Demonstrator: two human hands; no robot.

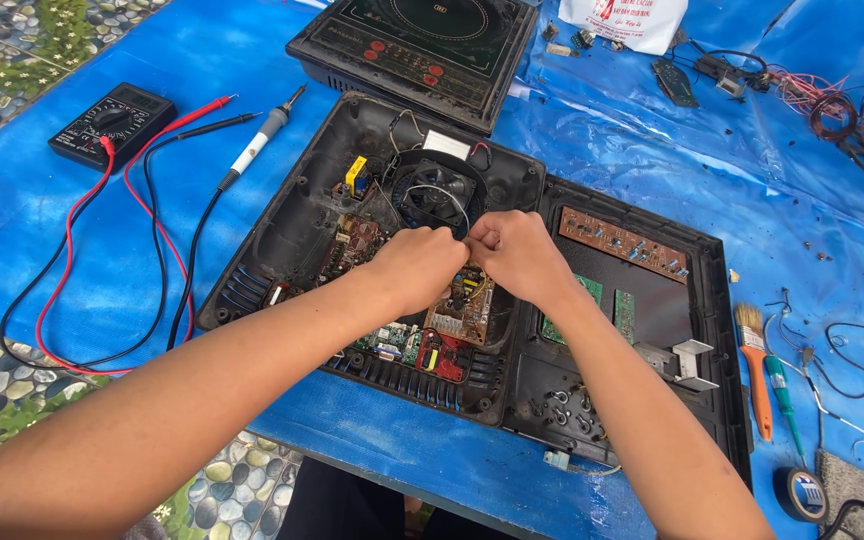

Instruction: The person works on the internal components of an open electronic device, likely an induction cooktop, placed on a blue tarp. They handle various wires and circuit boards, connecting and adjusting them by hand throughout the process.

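Both hands, the left hand (417, 262) and right hand (517, 250), are pinching shut on something too small to make out, just in front of the round black cooling fan (436, 193) inside the opened black plastic cooker base (282, 225), knuckles meeting for fine control.

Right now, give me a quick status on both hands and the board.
Left hand and right hand pinched together over the circuit board. Opened cooker base underneath. Fan just behind.

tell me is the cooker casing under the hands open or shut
Open: the black cooker casing has no top, baring its fan and circuit boards under both hands.
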